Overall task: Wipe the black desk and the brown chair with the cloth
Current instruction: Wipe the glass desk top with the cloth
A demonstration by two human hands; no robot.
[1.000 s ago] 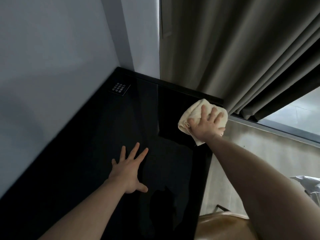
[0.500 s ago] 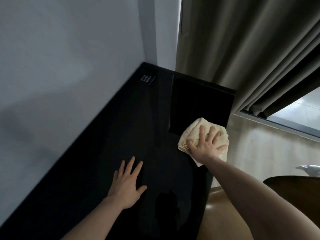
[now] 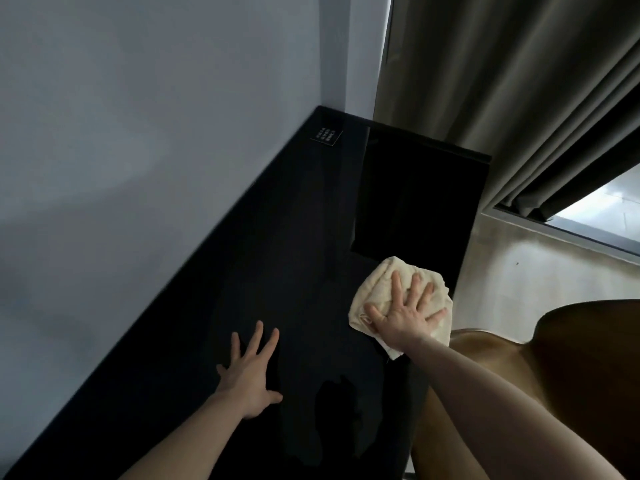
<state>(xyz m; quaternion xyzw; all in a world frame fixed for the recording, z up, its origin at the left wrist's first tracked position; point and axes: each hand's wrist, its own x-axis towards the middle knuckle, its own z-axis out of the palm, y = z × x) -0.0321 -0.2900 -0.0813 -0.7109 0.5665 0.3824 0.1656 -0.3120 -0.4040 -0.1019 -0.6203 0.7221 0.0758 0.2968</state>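
Observation:
The glossy black desk (image 3: 277,258) runs along the wall from lower left to the far corner. A crumpled cream cloth (image 3: 377,289) lies near the desk's right edge. My right hand (image 3: 405,317) presses flat on it with fingers spread. My left hand (image 3: 251,368) rests flat on the bare desk top, fingers apart, holding nothing. The brown chair (image 3: 554,368) stands right of the desk, under my right forearm.
A grey wall (image 3: 138,133) borders the desk on the left. Dark curtains (image 3: 519,81) hang behind the desk's far end. A window (image 3: 602,209) shows at the right. A small label (image 3: 326,136) sits in the desk's far corner.
My right hand has slid the cloth along the desk's right edge from the far end toward me. My left hand stayed flat on the desk. The view shifted and more of the chair shows.

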